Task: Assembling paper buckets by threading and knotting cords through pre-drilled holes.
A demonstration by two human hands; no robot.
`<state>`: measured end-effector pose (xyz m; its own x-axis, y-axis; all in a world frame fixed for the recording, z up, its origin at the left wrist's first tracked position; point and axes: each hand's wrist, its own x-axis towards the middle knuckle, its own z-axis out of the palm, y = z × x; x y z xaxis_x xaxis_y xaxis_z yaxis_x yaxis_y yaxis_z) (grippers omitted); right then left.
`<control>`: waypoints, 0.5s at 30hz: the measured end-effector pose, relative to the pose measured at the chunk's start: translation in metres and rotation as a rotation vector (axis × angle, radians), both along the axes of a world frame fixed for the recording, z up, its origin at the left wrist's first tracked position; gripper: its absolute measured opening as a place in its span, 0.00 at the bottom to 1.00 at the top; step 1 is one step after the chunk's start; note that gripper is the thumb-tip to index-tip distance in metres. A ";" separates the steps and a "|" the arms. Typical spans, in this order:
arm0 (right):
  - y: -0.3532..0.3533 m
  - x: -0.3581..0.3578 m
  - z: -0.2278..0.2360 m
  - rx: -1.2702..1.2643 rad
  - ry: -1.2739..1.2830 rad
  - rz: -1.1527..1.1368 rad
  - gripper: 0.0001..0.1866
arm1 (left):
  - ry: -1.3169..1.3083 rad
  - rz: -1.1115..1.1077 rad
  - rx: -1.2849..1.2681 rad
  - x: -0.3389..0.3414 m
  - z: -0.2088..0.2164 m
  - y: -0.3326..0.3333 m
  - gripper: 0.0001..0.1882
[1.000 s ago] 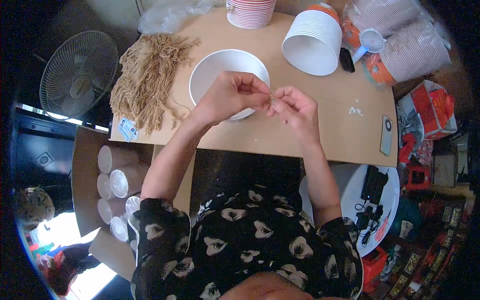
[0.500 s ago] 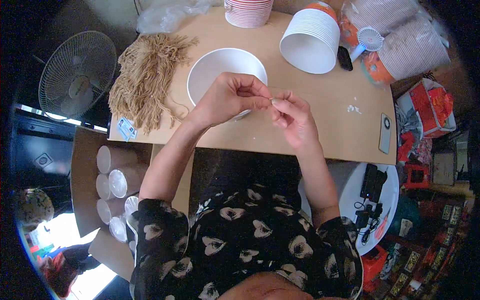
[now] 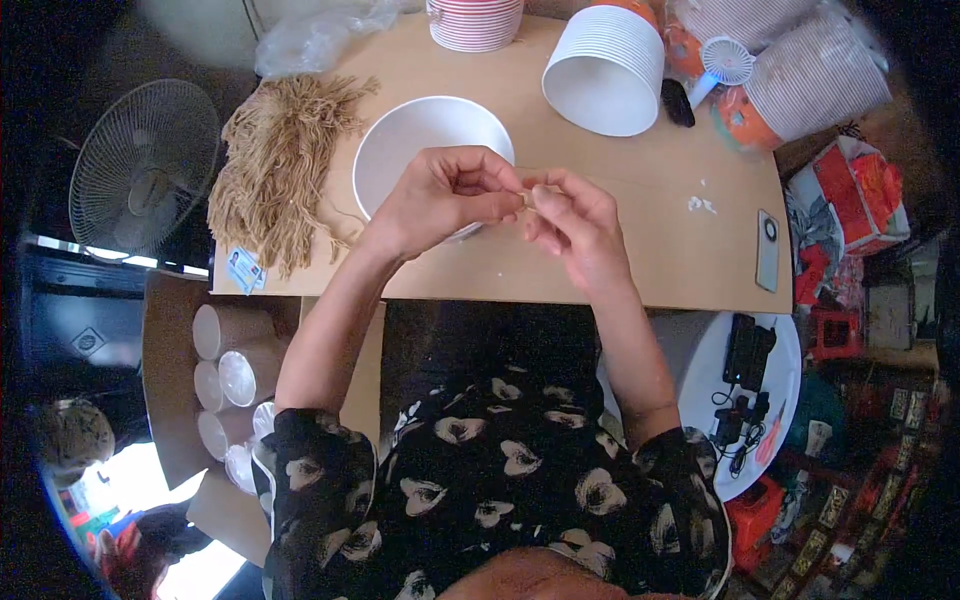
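Note:
In front of me my left hand (image 3: 430,205) has its thumb and fingertips pinched together. My right hand (image 3: 585,225) pinches too, and its fingertips meet those of the left. Between them is a tiny pale, tan bit, too small to name. Behind and partly beneath the left hand stands a large white round tub (image 3: 425,125), its mouth facing up. Left of the tub lies a big heap of tan strings (image 3: 270,180), with loose ends trailing toward my left wrist.
A nested stack of white tubs (image 3: 608,85) lies on its side, beside a handheld fan (image 3: 725,62) and bagged stacked tubs (image 3: 820,80). White scraps (image 3: 702,204) and a phone (image 3: 767,250) sit at right. Below left, a carton (image 3: 165,350) holds clear-ended cylinders; a standing fan (image 3: 145,165) is beyond.
My fingertips have come closer, the right thumb and fingers now overlapping the left fingertips. The whole view has shifted slightly; the things on the table stay put.

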<state>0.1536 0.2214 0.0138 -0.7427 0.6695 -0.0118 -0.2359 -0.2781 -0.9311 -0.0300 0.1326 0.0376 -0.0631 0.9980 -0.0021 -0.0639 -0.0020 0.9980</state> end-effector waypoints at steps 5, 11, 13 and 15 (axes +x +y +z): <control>0.003 0.000 -0.006 0.120 -0.011 0.066 0.11 | 0.005 0.015 -0.007 -0.001 -0.002 0.000 0.08; -0.002 0.000 0.000 0.320 -0.033 -0.035 0.08 | 0.027 0.012 -0.036 -0.001 -0.002 0.000 0.08; 0.000 0.001 -0.006 0.261 -0.076 -0.003 0.09 | 0.022 0.014 -0.036 -0.001 -0.001 -0.002 0.08; 0.000 0.001 -0.006 0.199 -0.063 0.003 0.09 | 0.016 0.014 -0.035 -0.001 -0.001 -0.002 0.08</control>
<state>0.1542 0.2214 0.0078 -0.7467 0.6610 0.0741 -0.1747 -0.0874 -0.9807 -0.0310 0.1301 0.0368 -0.0779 0.9963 -0.0359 -0.0482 0.0322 0.9983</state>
